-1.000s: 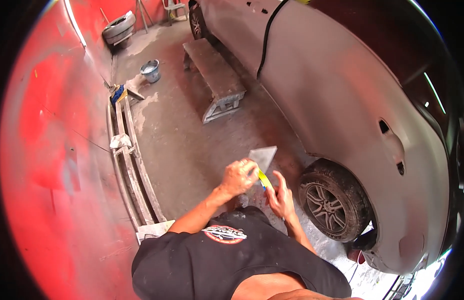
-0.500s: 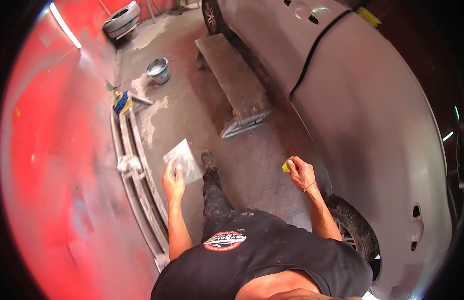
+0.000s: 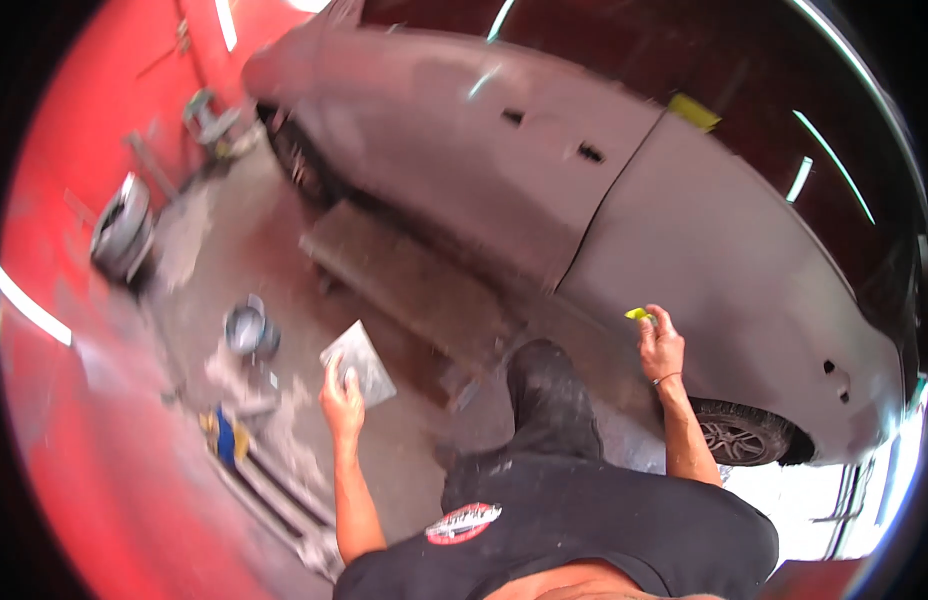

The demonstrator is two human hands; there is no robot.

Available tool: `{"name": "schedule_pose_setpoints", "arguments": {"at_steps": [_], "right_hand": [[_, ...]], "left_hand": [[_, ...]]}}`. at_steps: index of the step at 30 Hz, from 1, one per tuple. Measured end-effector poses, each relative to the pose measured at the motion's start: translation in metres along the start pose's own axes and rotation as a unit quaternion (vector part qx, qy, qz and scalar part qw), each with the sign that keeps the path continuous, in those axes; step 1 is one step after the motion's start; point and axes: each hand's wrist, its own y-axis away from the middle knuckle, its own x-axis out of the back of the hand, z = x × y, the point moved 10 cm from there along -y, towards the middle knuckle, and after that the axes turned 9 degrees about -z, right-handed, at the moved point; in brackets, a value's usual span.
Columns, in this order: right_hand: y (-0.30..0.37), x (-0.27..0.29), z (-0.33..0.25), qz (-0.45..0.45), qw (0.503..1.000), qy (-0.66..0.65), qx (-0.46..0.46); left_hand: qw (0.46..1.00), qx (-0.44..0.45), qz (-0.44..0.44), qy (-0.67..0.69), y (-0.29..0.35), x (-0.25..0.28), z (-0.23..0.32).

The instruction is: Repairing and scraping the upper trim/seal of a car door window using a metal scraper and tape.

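Observation:
My left hand grips a pale, smeared square board by its near left edge, thumb lying on top. Between the fingertips of my right hand is a small yellow-green spreader, mostly covered by the fingers. A band circles my right wrist. In front and to the right stretches the side of a car in dull grey-brown, with dark openings around its door handles. My right hand is in front of its rear panel; whether the two touch, I cannot tell.
A low bench stands along the car. Left of it is a bucket. Stacked tyres stand by the red wall. A long slatted frame with a blue cloth lies at lower left. The rear wheel is at right.
My view and body have turned right toward the car, and a bent leg now shows ahead. Both hands keep their holds; the right has risen and moved rightward in the picture.

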Motion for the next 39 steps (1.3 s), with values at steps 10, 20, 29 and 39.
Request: {"name": "schedule_pose_setpoints", "arguments": {"at_steps": [10,20,29,39], "right_hand": [[-0.084,-0.148,-0.129,-0.099,0.95,-0.293,0.046],[-0.237,-0.276,-0.294,-0.467,0.795,-0.334,0.195],[-0.417,-0.071,-0.406,-0.426,0.825,-0.362,0.081],[-0.515,0.012,-0.502,-0.364,0.882,-0.29,0.067]], "left_hand": [[0.886,0.026,-0.076,0.457,-0.109,-0.089,0.05],[0.845,-0.012,-0.3,0.443,-0.334,-0.203,0.119],[0.925,-0.258,-0.213,0.183,-0.606,-0.157,0.386],[0.875,-0.442,-0.036,-0.192,-0.808,-0.164,0.603]]}}
